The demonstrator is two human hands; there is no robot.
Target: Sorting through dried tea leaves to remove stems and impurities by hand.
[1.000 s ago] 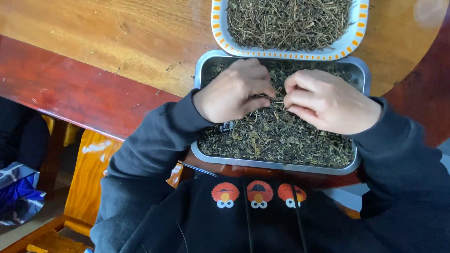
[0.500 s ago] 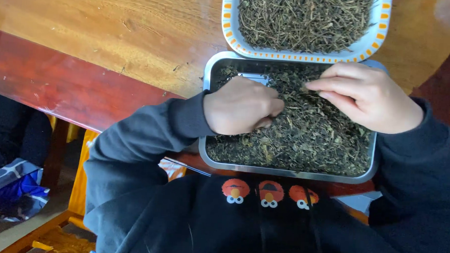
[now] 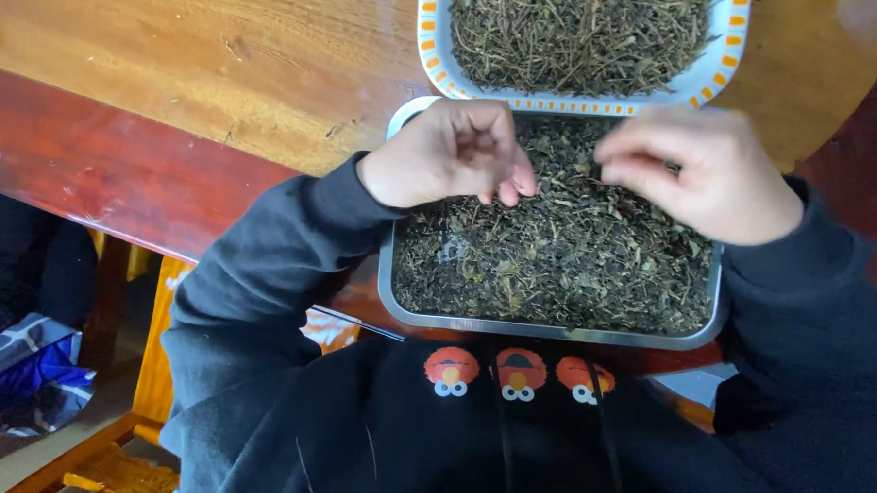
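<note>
Since only the head camera is on offer, everything comes from that top-down look: a metal tray sits at the near edge of the wooden table, filled with dried leaves, dark green-brown bits mixed with thin stems. Just beyond it, touching or nearly so, is a white tray with an orange patterned rim holding a more twiggy, stemmy batch. Over the metal tray, the left hand hovers at the far-left corner with fingers curled in toward the thumb, looks like a loose pinch, but honestly I can't tell if anything's actually between the fingertips. Opposite it, the right hand is a bit blurred over the far-right part, fingers bunched together the same way; can't tell what it's got either. My read on the stuff itself: super light, dry, crumbly, so it'll break if you squeeze hard and it'll scatter if you flick it. Stems are probably stiffer than the leaf flakes, so a gentle fingertip pinch on a single stem seems the way to grab it, rather than a fistful. Nothing slippery here, just fiddly. Lower down in the view you see the dark hoodie with cartoon faces and a wooden chair on the left.
</note>
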